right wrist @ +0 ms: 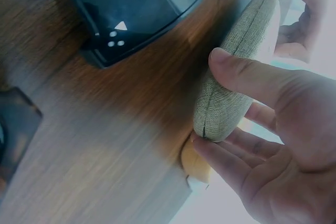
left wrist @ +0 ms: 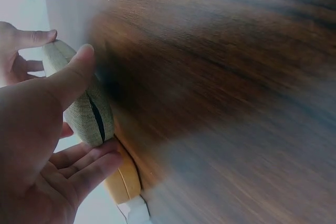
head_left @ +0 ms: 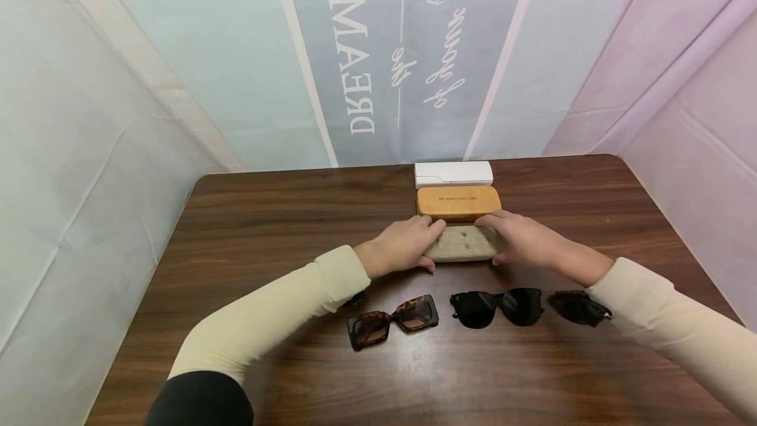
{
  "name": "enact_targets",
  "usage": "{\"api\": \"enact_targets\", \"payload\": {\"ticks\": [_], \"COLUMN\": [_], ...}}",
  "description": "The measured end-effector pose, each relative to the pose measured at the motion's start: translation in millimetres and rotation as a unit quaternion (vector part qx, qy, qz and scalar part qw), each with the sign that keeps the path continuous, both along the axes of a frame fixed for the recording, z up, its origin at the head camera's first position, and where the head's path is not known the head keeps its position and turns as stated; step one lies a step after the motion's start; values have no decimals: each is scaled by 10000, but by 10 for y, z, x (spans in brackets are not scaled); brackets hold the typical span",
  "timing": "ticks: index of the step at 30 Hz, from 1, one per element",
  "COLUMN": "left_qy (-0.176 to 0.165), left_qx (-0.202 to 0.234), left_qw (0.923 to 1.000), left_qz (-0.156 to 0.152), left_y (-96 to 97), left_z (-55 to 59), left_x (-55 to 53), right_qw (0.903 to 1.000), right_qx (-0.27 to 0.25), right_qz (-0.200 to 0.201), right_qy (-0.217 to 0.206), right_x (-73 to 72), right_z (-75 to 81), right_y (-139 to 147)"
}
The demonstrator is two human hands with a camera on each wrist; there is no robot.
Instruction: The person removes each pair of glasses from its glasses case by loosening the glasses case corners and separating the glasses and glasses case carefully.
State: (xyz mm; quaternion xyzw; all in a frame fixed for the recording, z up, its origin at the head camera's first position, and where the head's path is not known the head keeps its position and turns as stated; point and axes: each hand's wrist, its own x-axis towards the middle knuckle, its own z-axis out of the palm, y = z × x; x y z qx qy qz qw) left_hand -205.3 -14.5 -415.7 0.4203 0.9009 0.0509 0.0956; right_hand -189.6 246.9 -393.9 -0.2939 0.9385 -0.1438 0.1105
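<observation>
A beige fabric glasses case [head_left: 464, 244] lies lengthwise between both hands, just in front of a tan case. My left hand [head_left: 405, 245] grips its left end, thumb on the near side and fingers on the far side. At the other end my right hand [head_left: 529, 240] holds it the same way. In the left wrist view a dark slit shows along the seam of the glasses case [left wrist: 86, 103]. The right wrist view has the glasses case [right wrist: 231, 77] with its seam line closed, the right thumb against its near side.
Behind stand the tan case [head_left: 458, 201] and a white case [head_left: 453, 174]. Nearer lie tortoiseshell sunglasses [head_left: 393, 322], black sunglasses [head_left: 497, 307] and folded dark sunglasses [head_left: 579, 307] by the right sleeve. Another dark item [head_left: 355, 299] is mostly hidden by the left sleeve.
</observation>
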Motion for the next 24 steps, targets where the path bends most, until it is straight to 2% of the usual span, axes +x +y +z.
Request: {"api": "enact_targets", "payload": {"ticks": [9, 15, 24], "left_qy": [165, 336, 377], "left_qx": [-206, -169, -201], "left_qw": [9996, 9992, 9988], "left_qz": [76, 130, 236], "left_y": [88, 113, 136], "left_z": [-53, -62, -78], "left_x": [-6, -24, -37], "right_qw": [10000, 9998, 9997], "right_qx": [-43, -92, -66], "right_qz": [-7, -45, -147], "right_qy": [84, 187, 188], "right_x": [-26, -49, -76], "right_z": [-79, -119, -163], "right_y": [65, 79, 89]}}
